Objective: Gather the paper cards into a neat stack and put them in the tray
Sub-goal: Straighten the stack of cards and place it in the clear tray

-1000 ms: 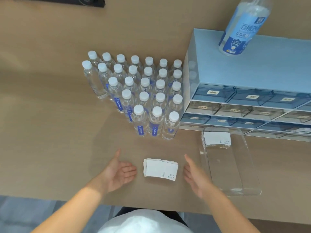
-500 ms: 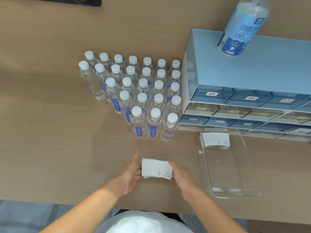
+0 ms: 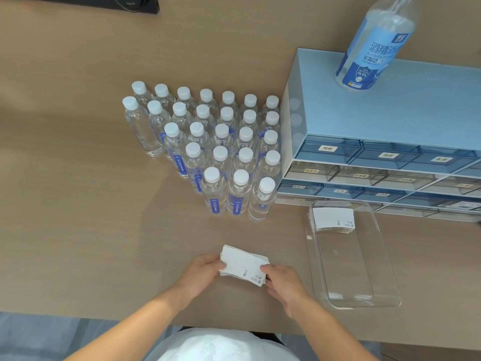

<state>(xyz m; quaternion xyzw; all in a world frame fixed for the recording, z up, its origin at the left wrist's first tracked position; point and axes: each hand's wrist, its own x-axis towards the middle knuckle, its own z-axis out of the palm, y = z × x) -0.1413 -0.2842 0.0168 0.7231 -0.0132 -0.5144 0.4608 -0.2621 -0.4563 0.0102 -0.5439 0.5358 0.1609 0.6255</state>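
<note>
A loose pile of white paper cards [image 3: 240, 263] with small black print sits near the table's front edge, its edges slightly fanned. My left hand [image 3: 202, 272] grips the pile's left end and my right hand [image 3: 282, 285] grips its right end. A clear plastic tray [image 3: 385, 290] lies on the table to the right of my right hand. Another small stack of white cards [image 3: 333, 218] rests in the tray's far end.
Several small water bottles [image 3: 220, 147] with white caps stand in a block behind the cards. A blue drawer cabinet [image 3: 390, 121] stands behind the tray, with a large sanitiser bottle [image 3: 374, 45] on top. The table's front edge runs just below my forearms.
Both hands moved inward from either side of the card pile and closed on its two ends. The pile now sits slightly rotated between them.
</note>
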